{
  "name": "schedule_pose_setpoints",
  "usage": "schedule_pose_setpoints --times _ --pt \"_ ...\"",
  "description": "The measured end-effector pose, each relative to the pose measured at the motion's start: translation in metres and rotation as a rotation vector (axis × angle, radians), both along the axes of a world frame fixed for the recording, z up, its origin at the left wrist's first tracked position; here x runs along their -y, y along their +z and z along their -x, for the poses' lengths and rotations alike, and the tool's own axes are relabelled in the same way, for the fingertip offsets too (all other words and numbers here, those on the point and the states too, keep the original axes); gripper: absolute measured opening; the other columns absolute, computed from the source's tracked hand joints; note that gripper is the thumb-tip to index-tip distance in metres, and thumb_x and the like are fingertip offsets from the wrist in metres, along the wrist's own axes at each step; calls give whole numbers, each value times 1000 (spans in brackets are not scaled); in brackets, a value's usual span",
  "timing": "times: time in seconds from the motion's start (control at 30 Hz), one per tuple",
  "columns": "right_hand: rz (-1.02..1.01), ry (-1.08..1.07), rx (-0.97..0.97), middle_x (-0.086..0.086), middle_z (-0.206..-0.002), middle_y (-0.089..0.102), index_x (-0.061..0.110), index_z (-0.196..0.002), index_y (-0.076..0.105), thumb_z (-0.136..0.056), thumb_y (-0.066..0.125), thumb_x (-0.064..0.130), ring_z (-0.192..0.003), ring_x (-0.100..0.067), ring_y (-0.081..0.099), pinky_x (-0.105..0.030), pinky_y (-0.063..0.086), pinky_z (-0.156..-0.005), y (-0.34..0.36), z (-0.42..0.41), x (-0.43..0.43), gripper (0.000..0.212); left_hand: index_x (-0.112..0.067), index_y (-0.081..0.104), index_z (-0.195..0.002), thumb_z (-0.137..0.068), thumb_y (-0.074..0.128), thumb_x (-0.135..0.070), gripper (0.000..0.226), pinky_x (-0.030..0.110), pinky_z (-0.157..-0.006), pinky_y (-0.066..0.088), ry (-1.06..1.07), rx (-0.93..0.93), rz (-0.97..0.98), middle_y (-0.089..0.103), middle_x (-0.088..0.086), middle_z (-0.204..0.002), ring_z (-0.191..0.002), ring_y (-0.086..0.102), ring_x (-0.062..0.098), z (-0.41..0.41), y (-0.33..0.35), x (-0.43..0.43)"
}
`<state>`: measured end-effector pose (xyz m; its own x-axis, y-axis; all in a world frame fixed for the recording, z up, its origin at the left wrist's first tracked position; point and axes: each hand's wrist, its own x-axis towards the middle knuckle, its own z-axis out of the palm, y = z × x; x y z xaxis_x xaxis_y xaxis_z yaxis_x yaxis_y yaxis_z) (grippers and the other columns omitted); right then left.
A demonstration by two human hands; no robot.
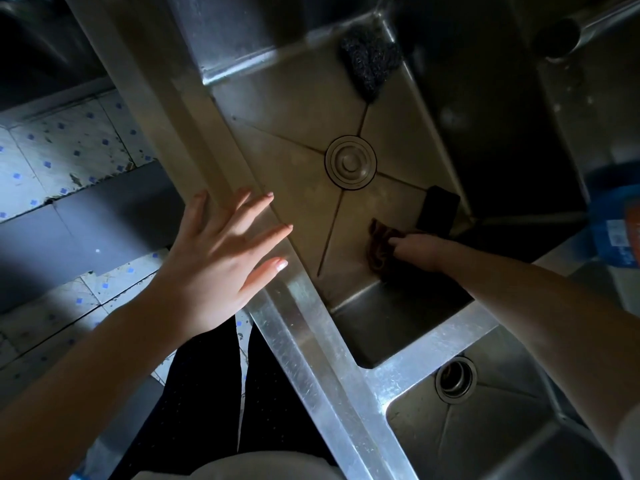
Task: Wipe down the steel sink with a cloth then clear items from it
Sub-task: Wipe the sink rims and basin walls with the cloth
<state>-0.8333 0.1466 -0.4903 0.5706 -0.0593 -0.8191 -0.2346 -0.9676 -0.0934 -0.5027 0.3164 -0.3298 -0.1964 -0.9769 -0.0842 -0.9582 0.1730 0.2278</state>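
Observation:
The steel sink (pixel 298 109) fills the middle of the view, with a round drain cover (pixel 350 162) at its centre. Down inside the basin my right hand (pixel 420 251) grips a dark brown cloth (pixel 379 245) against the sink floor, close to the near right corner. My left hand (pixel 221 258) hovers with fingers spread over the sink's front rim (pixel 311 344); whether it touches the rim I cannot tell. A dark scouring pad (pixel 370 60) leans in the far corner. A black rectangular block (pixel 438 211) stands against the right wall, just beyond the cloth.
A second basin (pixel 485 438) with an open drain hole (pixel 455 379) lies to the lower right, across a steel divider. A blue container (pixel 614 223) stands at the right edge. Patterned floor tiles (pixel 62 150) show on the left, below the counter.

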Motion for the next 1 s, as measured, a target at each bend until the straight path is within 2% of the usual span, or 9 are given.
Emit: schedule_pose_setpoints --times 0.07,0.13,0.3,0.5,0.63,0.7,0.77,0.9,1.0 --pt "71 10 -56 -15 -132 52 9 -128 51 -96 42 27 -118 -31 53 -32 39 -98 -4 11 10 37 -15 65 -118 -92 39 -41 44 59 -97 34 3 1 -17 52 18 -135 -121 52 36 0 1 0" --pt "94 -75 -134 -17 -133 52 8 -131 48 -96 44 24 -117 -34 54 -35 40 -98 -8 17 11 39 -16 64 -119 -92 40 -42 45 60 -97 34 3 5 -28 50 18 -136 -122 51 36 0 0 -1" --pt "-13 -169 -138 -14 -132 51 8 -123 54 -94 47 16 -113 -34 57 -38 42 -96 -1 -5 -2 31 -17 63 -121 -92 40 -42 46 61 -99 32 10 6 -47 49 17 -138 -123 50 36 0 0 -2" --pt "-220 -41 47 -14 -123 51 5 -108 63 -91 49 13 -100 -33 59 -37 44 -88 5 -49 -60 23 -18 62 -123 -92 38 -44 47 60 -100 31 13 7 -62 48 17 -139 -125 49 35 0 -1 -3" --pt "-306 144 71 -16 -128 48 6 -113 60 -92 46 9 -101 -35 59 -45 48 -89 0 -81 -103 26 -18 61 -124 -92 37 -44 48 60 -100 30 5 15 -69 47 17 -140 -125 48 36 -1 -1 -3" --pt "-274 193 84 -16 -130 48 4 -113 59 -95 40 11 -102 -36 58 -42 46 -82 0 -84 -97 27 -18 60 -125 -92 38 -44 48 60 -100 30 -3 21 -71 47 17 -139 -124 49 37 -2 -1 -4" --pt "-229 155 111 -16 -128 50 5 -117 56 -97 38 16 -103 -35 57 -41 45 -79 2 -79 -81 29 -19 60 -125 -92 39 -44 47 59 -100 31 -9 27 -77 47 17 -139 -124 49 37 -3 -1 -4" --pt "-141 110 43 -11 -138 42 12 -120 56 -93 45 20 -110 -33 54 -44 48 -88 7 -56 -41 31 -20 60 -125 -92 37 -45 48 59 -100 30 -19 35 -97 47 16 -140 -124 49 36 -4 1 -3" --pt "41 -143 22 -7 -143 35 21 -123 55 -91 51 21 -116 -31 51 -42 45 -96 9 -34 -4 33 -20 61 -124 -92 37 -45 47 58 -99 30 -30 27 -83 47 16 -139 -124 48 35 -6 2 -1"
